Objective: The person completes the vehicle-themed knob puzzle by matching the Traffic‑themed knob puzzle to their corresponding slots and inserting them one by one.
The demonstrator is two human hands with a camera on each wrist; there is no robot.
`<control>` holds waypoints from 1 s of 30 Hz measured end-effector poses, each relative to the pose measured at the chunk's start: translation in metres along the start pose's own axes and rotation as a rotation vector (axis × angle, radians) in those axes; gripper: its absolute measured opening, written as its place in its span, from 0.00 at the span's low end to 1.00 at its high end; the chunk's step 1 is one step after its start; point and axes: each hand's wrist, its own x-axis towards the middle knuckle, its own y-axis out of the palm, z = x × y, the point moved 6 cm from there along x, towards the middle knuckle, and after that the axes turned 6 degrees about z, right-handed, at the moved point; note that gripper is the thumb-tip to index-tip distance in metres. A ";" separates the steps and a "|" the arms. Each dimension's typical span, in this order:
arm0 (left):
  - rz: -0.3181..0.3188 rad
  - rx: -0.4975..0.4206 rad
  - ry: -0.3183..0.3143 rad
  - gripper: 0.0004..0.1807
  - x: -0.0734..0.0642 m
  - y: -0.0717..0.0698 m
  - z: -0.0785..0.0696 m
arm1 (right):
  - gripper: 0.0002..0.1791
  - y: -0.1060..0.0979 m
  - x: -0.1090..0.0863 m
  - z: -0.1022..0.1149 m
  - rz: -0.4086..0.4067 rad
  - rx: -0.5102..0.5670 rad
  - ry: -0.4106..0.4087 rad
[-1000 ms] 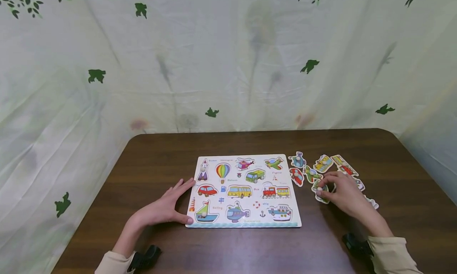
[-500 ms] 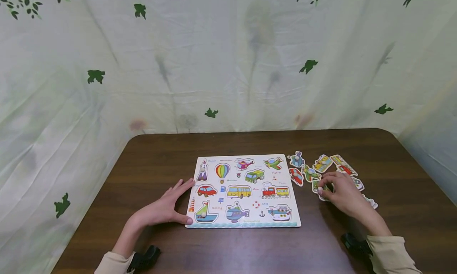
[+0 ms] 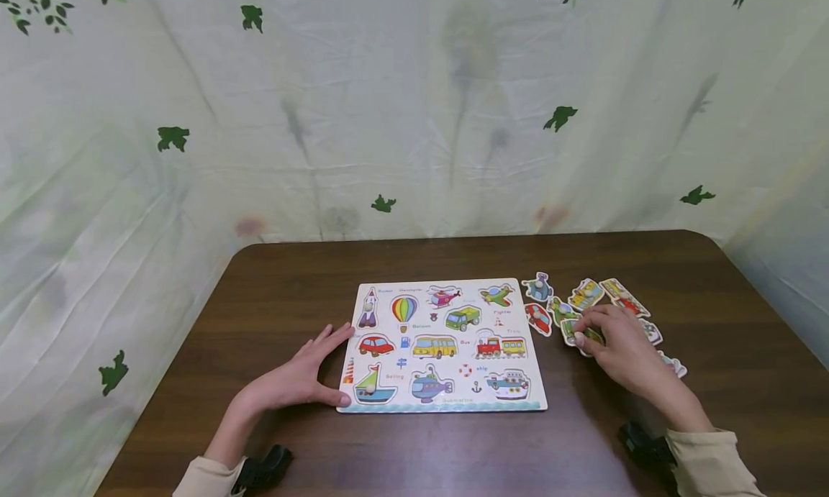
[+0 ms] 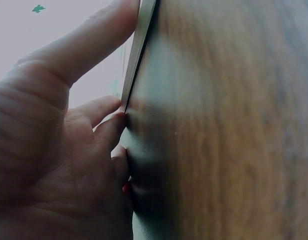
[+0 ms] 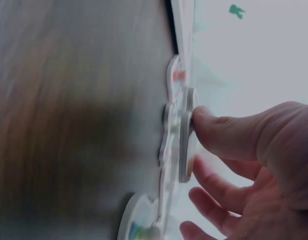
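A white picture puzzle board [image 3: 447,406] with printed vehicles lies on the table. My left hand [image 3: 294,375] is spread at its left side, thumb on the near corner and fingertips at the edge; in the left wrist view the hand [image 4: 59,145] lies along that edge. My right hand [image 3: 624,349] pinches a green, white-edged puzzle piece [image 3: 568,331] between thumb and fingers. In the right wrist view this piece [image 5: 185,145] is held off the table. Close beyond it are a green plane piece [image 3: 558,309] and a red car piece [image 3: 537,318].
A blue submarine piece [image 3: 537,288], a yellow bus piece [image 3: 586,294] and a train piece [image 3: 624,298] lie farther back on the brown wooden table [image 3: 447,454]. Further pieces are partly behind the right hand. A pale curtain [image 3: 414,123] hangs behind the table.
The right hand has raised the green piece and shifted it slightly left, so that it now overlaps the plane piece in the head view. The left hand and board have not moved.
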 end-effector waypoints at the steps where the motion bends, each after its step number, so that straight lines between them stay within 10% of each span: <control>1: 0.000 0.000 -0.002 0.60 0.000 0.000 0.000 | 0.08 0.001 0.001 0.003 0.002 0.005 -0.004; 30: 0.009 0.006 0.000 0.60 0.000 0.000 0.000 | 0.12 0.035 0.030 0.042 0.150 0.030 -0.122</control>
